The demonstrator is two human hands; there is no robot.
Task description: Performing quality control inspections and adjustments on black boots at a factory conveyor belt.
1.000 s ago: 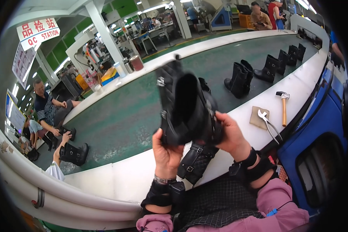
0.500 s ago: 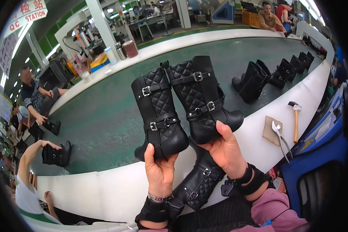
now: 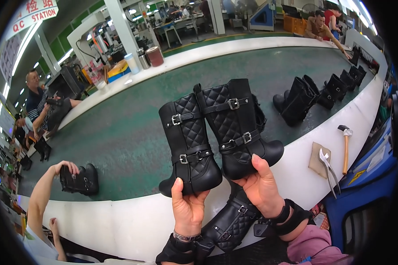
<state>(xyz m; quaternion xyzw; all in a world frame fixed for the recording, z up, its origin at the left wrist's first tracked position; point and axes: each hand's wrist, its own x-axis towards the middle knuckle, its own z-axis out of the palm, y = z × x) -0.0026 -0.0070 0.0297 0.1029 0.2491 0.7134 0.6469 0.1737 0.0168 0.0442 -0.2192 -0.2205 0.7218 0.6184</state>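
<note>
A pair of black quilted boots with silver buckles is held up in front of me, shafts upward. My left hand (image 3: pixel 189 206) grips the left boot (image 3: pixel 188 141) by its foot, thumb on the near side. The right boot (image 3: pixel 234 126) rests in my right hand (image 3: pixel 262 185), gripped under the sole with the thumb up along the foot. Their shafts touch near the top. Below and between my forearms, another black buckled boot (image 3: pixel 232 221) lies tilted against the white table edge; my right hand hides part of it.
A green conveyor belt (image 3: pixel 119 132) runs behind a white ledge (image 3: pixel 132 221). More boots (image 3: pixel 296 100) stand on it at right. Pliers (image 3: pixel 329 172) lie on a brown pad (image 3: pixel 316 160) beside a hammer (image 3: pixel 346 150). At left, a co-worker's hand (image 3: pixel 67 168) touches boots (image 3: pixel 82 179).
The view has shifted slightly, and both held boots sit a little lower and further right. At left, the co-worker's boots stand further right; a person at far right now reaches along the belt.
</note>
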